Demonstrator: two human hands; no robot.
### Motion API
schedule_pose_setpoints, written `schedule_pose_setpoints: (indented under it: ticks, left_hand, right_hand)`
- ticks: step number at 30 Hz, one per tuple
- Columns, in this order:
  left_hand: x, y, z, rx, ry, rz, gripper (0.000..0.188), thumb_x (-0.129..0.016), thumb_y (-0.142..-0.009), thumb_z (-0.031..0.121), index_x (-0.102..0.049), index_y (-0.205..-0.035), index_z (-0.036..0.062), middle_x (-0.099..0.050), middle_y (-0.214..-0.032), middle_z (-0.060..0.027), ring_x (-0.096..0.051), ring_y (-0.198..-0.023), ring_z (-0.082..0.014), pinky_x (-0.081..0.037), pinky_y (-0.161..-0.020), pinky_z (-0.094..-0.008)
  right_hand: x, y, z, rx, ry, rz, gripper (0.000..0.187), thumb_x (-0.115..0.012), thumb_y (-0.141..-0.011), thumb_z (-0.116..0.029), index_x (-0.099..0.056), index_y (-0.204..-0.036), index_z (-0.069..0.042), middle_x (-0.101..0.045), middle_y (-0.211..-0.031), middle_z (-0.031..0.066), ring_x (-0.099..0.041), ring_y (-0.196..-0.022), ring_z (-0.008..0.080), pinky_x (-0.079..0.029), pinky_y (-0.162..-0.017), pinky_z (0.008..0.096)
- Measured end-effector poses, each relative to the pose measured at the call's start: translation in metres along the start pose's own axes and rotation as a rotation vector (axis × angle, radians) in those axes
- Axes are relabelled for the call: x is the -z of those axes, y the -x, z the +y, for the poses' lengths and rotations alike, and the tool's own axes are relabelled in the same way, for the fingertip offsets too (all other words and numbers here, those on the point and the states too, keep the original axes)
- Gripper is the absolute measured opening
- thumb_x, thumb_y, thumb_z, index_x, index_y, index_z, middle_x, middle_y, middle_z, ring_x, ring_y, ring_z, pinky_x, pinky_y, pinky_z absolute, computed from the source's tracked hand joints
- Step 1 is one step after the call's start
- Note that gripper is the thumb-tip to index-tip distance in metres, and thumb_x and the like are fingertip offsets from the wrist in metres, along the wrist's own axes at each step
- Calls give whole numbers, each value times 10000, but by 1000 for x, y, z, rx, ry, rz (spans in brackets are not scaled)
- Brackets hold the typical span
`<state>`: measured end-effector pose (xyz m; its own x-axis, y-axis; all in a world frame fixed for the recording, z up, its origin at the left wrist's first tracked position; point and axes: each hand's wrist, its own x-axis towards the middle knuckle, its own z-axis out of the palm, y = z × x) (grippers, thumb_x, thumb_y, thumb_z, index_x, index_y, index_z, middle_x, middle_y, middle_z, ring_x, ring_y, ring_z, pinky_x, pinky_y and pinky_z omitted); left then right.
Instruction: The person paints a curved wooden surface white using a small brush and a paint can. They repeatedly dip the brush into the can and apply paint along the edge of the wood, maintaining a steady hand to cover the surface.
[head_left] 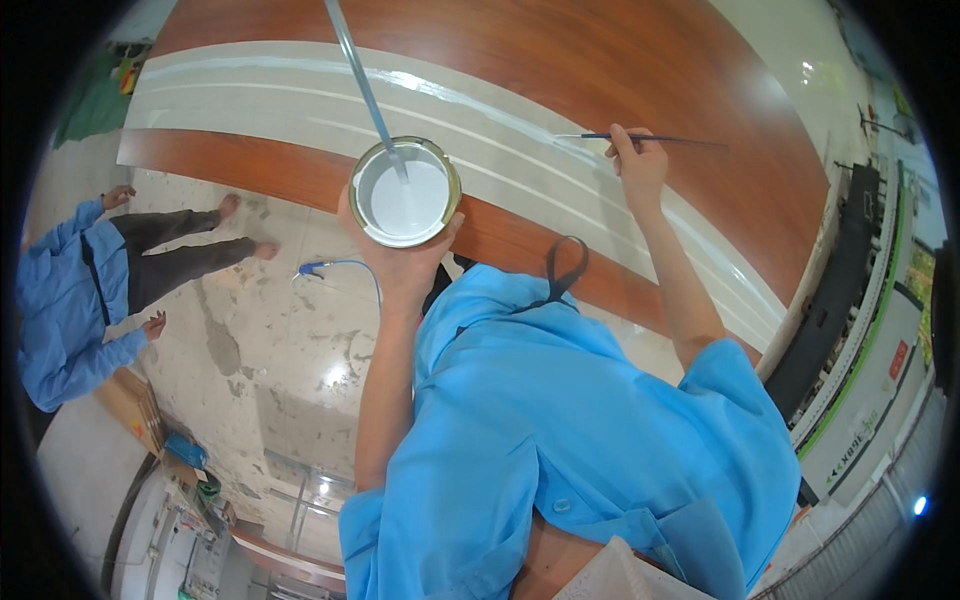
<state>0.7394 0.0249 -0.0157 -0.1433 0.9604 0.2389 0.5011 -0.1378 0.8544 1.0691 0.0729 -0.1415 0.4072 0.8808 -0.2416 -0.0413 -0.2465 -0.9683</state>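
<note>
My left hand (398,272) is wrapped round a round metal can (454,180) of white paint (405,212), held above the near edge of a wood-coloured board. Out of the paint leans a long translucent stick (360,78), its upper end running out of view. A slim dark-handled paintbrush (592,136) is pinched in my right hand (640,165). Its tip points left, at the pale band (480,118) along the board. That band carries several whitish lines, and a wet-looking white streak (430,88) runs along its far side. Whether the bristles touch the surface I cannot tell.
The red-brown board (650,60) spans the far side. On the left stands another person (80,260) in a blue jacket, barefoot. A blue air gun (312,268) with a hose lies on the stained floor. A long machine (865,390) flanks the right.
</note>
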Motion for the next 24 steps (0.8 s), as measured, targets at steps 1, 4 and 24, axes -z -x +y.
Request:
schedule_pose_setpoints:
  ticks: [1, 4, 24]
  left_hand:
    - [1, 2, 1, 6, 13, -6, 1163, -1014, -621, 169, -274, -1510, 46, -450, -1452, -141, -493, -1371, -293, -399, -1169, -449]
    - [5, 5, 0, 23, 40, -3, 1161, -1003, -629, 171, -265, -1517, 47, -426, -1441, -155, -483, -1365, -309, -406, -1166, -451]
    - [41, 32, -18, 91, 116, 142, 1201, -1008, -667, 186, -209, -1550, 33, -400, -1482, -174, -462, -1394, -312, -420, -1163, -447]
  right_hand:
    - [1, 0, 2, -3, 83, -6, 289, -747, -1017, -281, -685, -912, -19, -680, -700, 40, -535, -540, 64, -382, -493, 250]
    - [-1, 2, 6, 96, 229, -10, 306, -754, -1008, -300, -698, -910, -15, -683, -691, 29, -568, -578, 83, -427, -548, 281]
    - [-53, -22, -25, 373, 540, -209, 328, -761, -999, -319, -702, -880, -19, -625, -661, 25, -517, -590, 92, -418, -569, 281]
